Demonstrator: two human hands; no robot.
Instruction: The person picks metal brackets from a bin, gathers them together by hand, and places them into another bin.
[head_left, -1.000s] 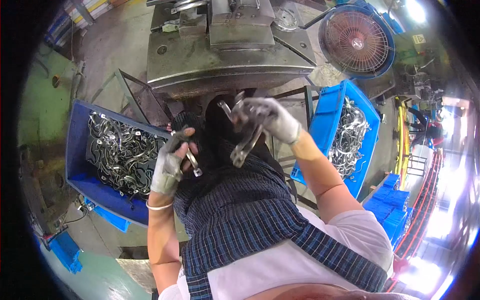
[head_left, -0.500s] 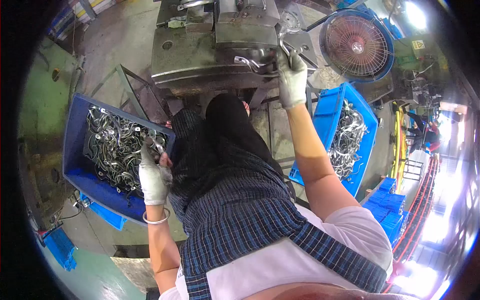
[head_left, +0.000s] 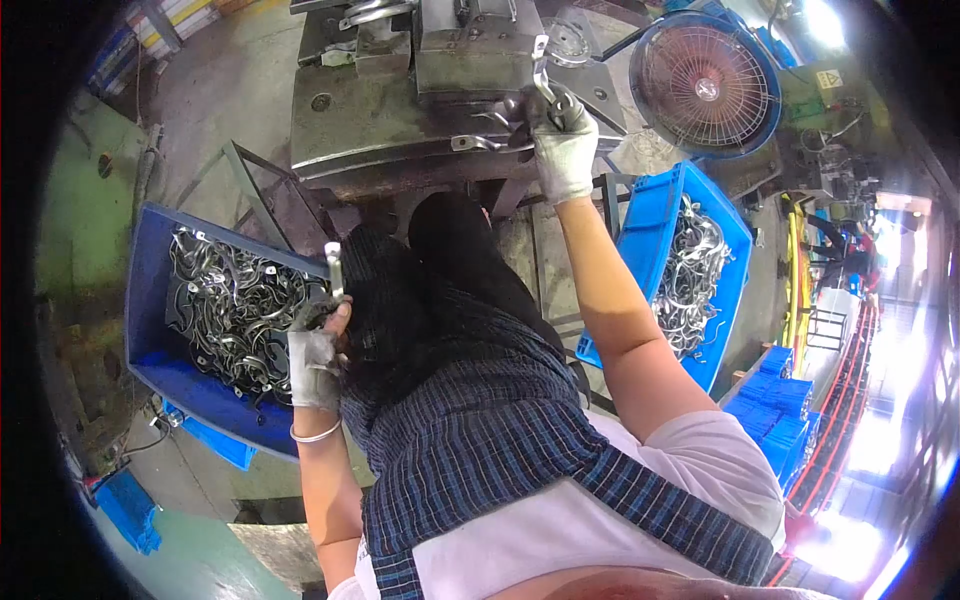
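My left hand (head_left: 318, 350), in a pale glove, grips a curved metal piece (head_left: 334, 268) that sticks up beyond its fingers, beside the dark blue bin (head_left: 160, 375). Over the front of the steel machine bed (head_left: 375, 125), my right hand (head_left: 565, 145) is closed around several bent metal pieces (head_left: 541, 70). One of them points up toward the machine, and others stick out to the left of the glove. Bent metal parts (head_left: 240, 310) fill much of the dark blue bin. More parts (head_left: 692, 275) lie in the light blue bin (head_left: 645, 235).
A round fan (head_left: 706, 88) stands at the upper right. Metal frame legs (head_left: 250, 195) flank my knees under the machine. Blue stacked items (head_left: 775, 405) are at the right, and another person (head_left: 858, 262) is in the far right background.
Since a second ago, my right hand has moved up from above my lap to the machine bed. My left hand went toward the dark blue bin, and its metal piece now points upward.
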